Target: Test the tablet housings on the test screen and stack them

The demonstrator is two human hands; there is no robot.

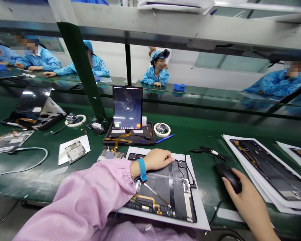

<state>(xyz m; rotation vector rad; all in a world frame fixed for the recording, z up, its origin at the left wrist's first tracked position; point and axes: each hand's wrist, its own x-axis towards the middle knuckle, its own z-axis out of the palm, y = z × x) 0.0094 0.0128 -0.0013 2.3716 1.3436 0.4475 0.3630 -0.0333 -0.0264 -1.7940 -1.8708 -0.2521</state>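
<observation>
My left hand (157, 158), a blue strap round its wrist, rests on the upper part of an opened tablet housing (179, 197). Its fingers are curled, and whether anything is in them is hidden. Inside the housing are dark battery cells, orange flex cables and small boards; it lies on white sheets (200, 216). Around a black computer mouse (229, 176) on the right, my right hand (249, 194) is closed. Behind the housing stands a lit screen (127, 108), showing a desktop with a row of icons, in a black stand (150, 135) with flex cables.
Right of the mouse, more opened housings (273, 167) lie on white sheets. A tape roll (162, 130), a blue pen (165, 138) and a coiled black cable (215, 153) lie behind. Circuit boards (76, 151) are at left. Co-workers in blue sit beyond the green bench frame (81, 72).
</observation>
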